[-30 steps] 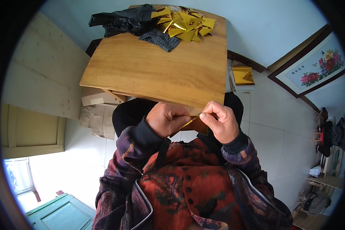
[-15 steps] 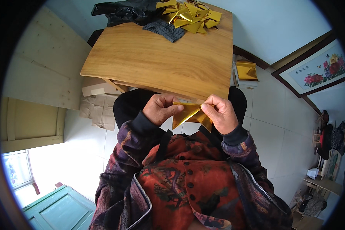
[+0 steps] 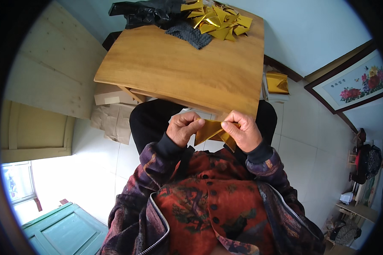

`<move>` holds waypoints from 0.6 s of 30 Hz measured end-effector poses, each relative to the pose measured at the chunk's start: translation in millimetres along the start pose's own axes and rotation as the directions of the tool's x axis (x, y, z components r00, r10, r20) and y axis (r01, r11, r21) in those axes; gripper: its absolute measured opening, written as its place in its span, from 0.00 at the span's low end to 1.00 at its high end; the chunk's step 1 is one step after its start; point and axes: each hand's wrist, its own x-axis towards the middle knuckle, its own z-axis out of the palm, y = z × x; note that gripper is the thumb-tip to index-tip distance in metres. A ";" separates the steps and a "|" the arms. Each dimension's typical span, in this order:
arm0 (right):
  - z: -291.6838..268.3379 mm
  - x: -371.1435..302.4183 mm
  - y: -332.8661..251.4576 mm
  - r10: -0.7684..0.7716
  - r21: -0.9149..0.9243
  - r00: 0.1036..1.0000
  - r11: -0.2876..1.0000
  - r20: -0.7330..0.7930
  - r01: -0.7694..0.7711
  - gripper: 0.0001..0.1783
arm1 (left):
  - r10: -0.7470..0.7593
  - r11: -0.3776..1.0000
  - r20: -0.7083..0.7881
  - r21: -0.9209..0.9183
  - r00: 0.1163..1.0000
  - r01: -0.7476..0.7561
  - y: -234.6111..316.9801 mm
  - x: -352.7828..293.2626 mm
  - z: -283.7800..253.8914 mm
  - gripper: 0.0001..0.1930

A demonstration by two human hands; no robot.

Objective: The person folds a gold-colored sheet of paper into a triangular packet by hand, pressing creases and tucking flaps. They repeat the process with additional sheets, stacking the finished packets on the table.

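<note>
A partly folded sheet of shiny gold paper (image 3: 207,129) is stretched between my hands, just off the near edge of the wooden table (image 3: 178,70) and above my lap. My left hand (image 3: 184,128) pinches its left corner between thumb and fingers. On the other side, my right hand (image 3: 243,131) pinches the paper near its upper right, thumb on top. Slanting folds run across it, and pointed flaps hang down below. Its underside is hidden. At the table's far end lies a heap of folded gold paper pieces (image 3: 219,21).
Beside the heap are a black plastic bag (image 3: 151,12) and a dark textured cloth (image 3: 189,35). More gold paper (image 3: 277,83) sits on a stack right of the table. Flattened cardboard (image 3: 112,119) lies on the floor at left. A framed flower picture (image 3: 353,80) leans at right.
Both hands, still gripping the gold paper, appear slightly lower in the picture. The whole view has shifted a little, with the table further right and down. The paper's folds look much the same.
</note>
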 end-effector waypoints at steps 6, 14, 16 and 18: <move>0.8 3.9 14.5 0.007 0.009 1.000 1.000 0.021 -0.007 0.10 | 0.172 0.953 -0.033 0.260 0.985 -0.158 -2.6 3.3 1.1 0.16; 1.3 17.3 28.1 -0.047 0.018 0.999 0.999 -0.005 0.047 0.11 | 0.088 0.985 -0.127 0.158 0.988 -0.067 -16.2 15.0 5.0 0.16; -2.1 17.9 31.7 0.076 0.104 0.997 0.992 -0.034 -0.072 0.11 | -0.007 0.998 -0.082 0.059 0.997 0.012 -18.9 11.6 2.9 0.17; -6.2 21.3 34.6 0.076 0.071 0.996 0.995 -0.049 -0.072 0.11 | -0.072 0.984 -0.050 0.160 0.996 0.079 -21.5 12.2 0.4 0.17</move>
